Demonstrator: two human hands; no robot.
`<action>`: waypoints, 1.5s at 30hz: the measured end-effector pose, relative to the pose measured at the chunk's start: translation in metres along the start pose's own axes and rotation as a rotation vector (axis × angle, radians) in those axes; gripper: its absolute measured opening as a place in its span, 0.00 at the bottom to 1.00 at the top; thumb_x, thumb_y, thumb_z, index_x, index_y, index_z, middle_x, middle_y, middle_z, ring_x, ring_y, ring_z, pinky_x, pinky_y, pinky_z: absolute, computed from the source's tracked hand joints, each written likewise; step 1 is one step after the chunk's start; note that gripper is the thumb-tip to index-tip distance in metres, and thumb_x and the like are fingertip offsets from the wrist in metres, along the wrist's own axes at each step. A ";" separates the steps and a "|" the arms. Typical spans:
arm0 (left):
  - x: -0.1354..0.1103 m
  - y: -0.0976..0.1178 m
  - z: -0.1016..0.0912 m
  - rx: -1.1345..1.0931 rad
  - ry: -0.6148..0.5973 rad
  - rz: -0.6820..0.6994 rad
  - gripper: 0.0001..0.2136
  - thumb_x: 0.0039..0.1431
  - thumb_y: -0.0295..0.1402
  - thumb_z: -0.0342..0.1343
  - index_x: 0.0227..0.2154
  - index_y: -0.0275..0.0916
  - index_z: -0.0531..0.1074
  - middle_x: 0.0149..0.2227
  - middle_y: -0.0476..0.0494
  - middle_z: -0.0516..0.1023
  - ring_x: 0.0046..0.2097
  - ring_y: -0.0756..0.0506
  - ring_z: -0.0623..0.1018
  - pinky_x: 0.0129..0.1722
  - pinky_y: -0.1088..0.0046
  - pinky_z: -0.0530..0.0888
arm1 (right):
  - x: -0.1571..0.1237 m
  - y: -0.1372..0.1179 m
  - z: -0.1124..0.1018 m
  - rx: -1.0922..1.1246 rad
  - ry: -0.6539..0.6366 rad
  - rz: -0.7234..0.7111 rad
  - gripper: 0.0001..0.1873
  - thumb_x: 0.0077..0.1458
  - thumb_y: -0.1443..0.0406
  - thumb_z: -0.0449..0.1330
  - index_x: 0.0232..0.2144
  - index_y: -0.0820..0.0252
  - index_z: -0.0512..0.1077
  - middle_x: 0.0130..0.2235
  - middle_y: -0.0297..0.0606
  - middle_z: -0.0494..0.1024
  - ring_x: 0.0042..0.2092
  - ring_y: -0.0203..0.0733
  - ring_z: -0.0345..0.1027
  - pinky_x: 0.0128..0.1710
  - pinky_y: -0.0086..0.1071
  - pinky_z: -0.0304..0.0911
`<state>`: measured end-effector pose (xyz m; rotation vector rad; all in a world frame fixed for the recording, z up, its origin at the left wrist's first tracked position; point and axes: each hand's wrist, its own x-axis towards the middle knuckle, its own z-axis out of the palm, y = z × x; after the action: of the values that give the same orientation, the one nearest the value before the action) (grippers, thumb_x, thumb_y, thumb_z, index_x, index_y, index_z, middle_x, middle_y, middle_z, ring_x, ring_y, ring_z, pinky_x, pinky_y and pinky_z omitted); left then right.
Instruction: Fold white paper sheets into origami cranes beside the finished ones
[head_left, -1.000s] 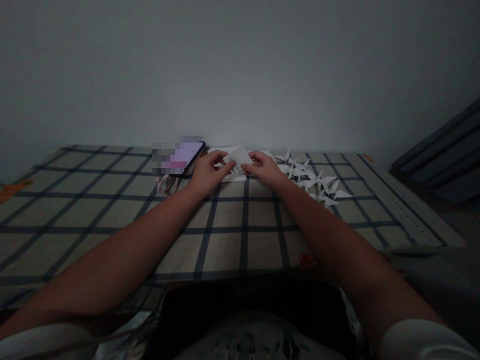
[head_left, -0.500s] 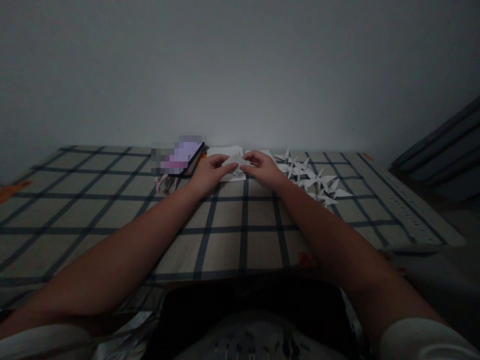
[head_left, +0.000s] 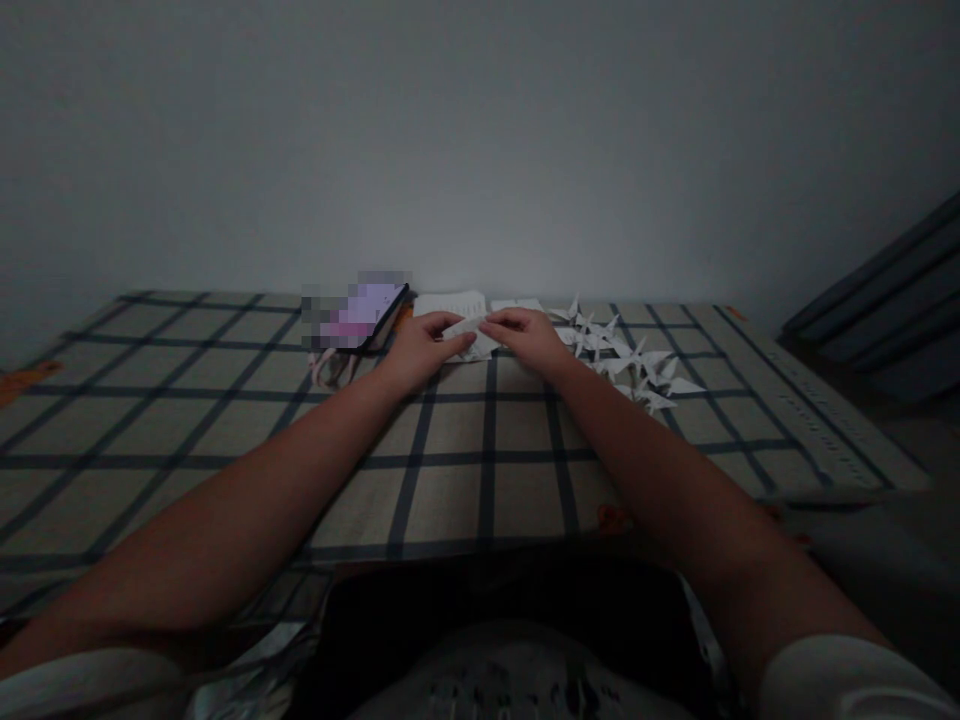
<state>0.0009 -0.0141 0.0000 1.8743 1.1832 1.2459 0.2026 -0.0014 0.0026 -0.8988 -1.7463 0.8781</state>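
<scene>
From the head camera, both arms reach across the checked tabletop (head_left: 487, 480) to its far edge by the wall (head_left: 480, 150). The left hand (head_left: 418, 350) and right hand (head_left: 529, 340) meet over a folded white paper (head_left: 471, 336), the fingers (head_left: 459, 345) of each hand pinched closed on it, low against the cloth. Loose white sheets (head_left: 450, 302) lie just behind it. A phone (head_left: 367, 312) sits close at the left and a cluster of paper cranes (head_left: 634, 362) close at the right. The near half of the tabletop lies open under the forearms.
</scene>
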 end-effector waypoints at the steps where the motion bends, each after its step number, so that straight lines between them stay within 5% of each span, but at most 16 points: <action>1: 0.000 -0.001 0.001 -0.017 0.014 -0.002 0.19 0.47 0.47 0.68 0.37 0.37 0.80 0.35 0.44 0.81 0.32 0.48 0.74 0.33 0.72 0.70 | 0.000 0.000 0.000 -0.005 0.007 0.003 0.13 0.50 0.56 0.67 0.32 0.59 0.80 0.35 0.38 0.81 0.39 0.41 0.72 0.44 0.37 0.67; 9: 0.000 -0.007 0.003 -0.110 -0.075 -0.099 0.20 0.46 0.48 0.70 0.34 0.37 0.79 0.27 0.46 0.78 0.28 0.48 0.73 0.26 0.74 0.66 | 0.002 -0.001 0.002 0.094 0.061 0.064 0.15 0.47 0.54 0.67 0.32 0.59 0.77 0.33 0.34 0.79 0.37 0.38 0.70 0.42 0.33 0.65; 15: 0.001 -0.008 0.002 -0.148 -0.102 -0.083 0.21 0.46 0.48 0.70 0.35 0.36 0.80 0.30 0.45 0.80 0.29 0.48 0.74 0.28 0.74 0.67 | 0.001 -0.001 0.003 0.083 0.081 0.065 0.18 0.46 0.51 0.67 0.28 0.59 0.73 0.28 0.31 0.72 0.32 0.35 0.63 0.33 0.30 0.60; 20: -0.003 -0.006 0.003 -0.008 -0.178 -0.127 0.21 0.48 0.54 0.67 0.23 0.37 0.79 0.23 0.45 0.77 0.23 0.50 0.68 0.24 0.73 0.61 | 0.004 0.003 0.002 0.102 0.154 0.111 0.21 0.46 0.47 0.67 0.27 0.58 0.69 0.24 0.27 0.66 0.28 0.33 0.58 0.28 0.29 0.56; 27: -0.002 0.003 -0.003 -0.011 -0.086 -0.153 0.22 0.48 0.54 0.67 0.22 0.37 0.78 0.21 0.45 0.76 0.23 0.50 0.69 0.24 0.72 0.62 | 0.001 0.004 0.002 0.125 -0.056 0.152 0.20 0.49 0.49 0.68 0.29 0.60 0.73 0.28 0.33 0.76 0.31 0.35 0.70 0.32 0.30 0.66; 35: 0.000 -0.003 0.005 -0.449 -0.110 -0.261 0.22 0.46 0.53 0.69 0.29 0.35 0.80 0.34 0.38 0.83 0.31 0.48 0.78 0.34 0.69 0.77 | 0.003 0.010 -0.001 0.059 0.057 0.118 0.23 0.50 0.47 0.67 0.24 0.58 0.67 0.25 0.32 0.74 0.30 0.38 0.72 0.33 0.31 0.65; 45: -0.001 -0.004 0.003 -0.345 -0.132 -0.223 0.21 0.46 0.51 0.70 0.31 0.35 0.82 0.33 0.41 0.83 0.28 0.51 0.74 0.32 0.73 0.75 | 0.003 0.010 -0.001 0.104 0.090 0.133 0.20 0.51 0.50 0.66 0.23 0.58 0.67 0.25 0.31 0.74 0.30 0.36 0.72 0.35 0.31 0.65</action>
<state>0.0020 -0.0130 -0.0051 1.5037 1.0024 1.1050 0.2040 0.0063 -0.0040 -0.9792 -1.5634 0.9903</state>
